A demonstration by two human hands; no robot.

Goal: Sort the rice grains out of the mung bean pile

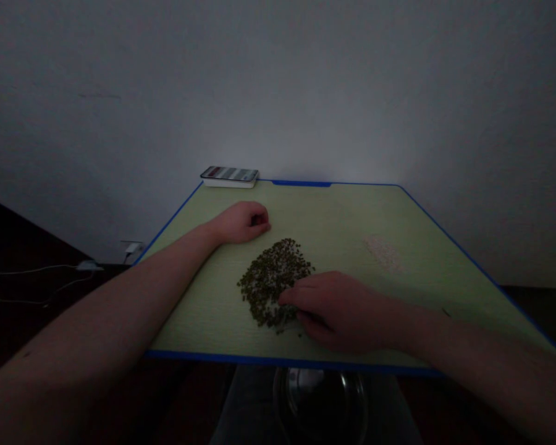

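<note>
Nearest the camera in the head view, a round shiny vessel [362, 405] sits between the person's legs [245, 405], partly hidden beneath the near edge of the pale green tabletop [324, 216]. Both bare forearms reach in from the near corners.

Dark green seeds [271, 281] lie in a loose, spread-out heap just left of the tabletop's middle, closer to the near edge than to the far one. A few strays lie off its near side. The right hand [333, 309] is at the heap's right side, fingers bent and drawn together, fingertips down among the seeds; whether they pinch any cannot be told.

The left hand [245, 221] rests on the tabletop toward the left edge, beyond the heap and apart from it. It is curled into a loose fist, with a dark hollow inside and nothing visible in its hold.

Toward the right edge, well apart from the heap, small pale grains [383, 252] form a thin patch. At the far left corner, a phone [229, 173] lies screen up on a white box [229, 183]. Blue trim borders the tabletop, and a grey wall [278, 93] stands behind the far edge.
</note>
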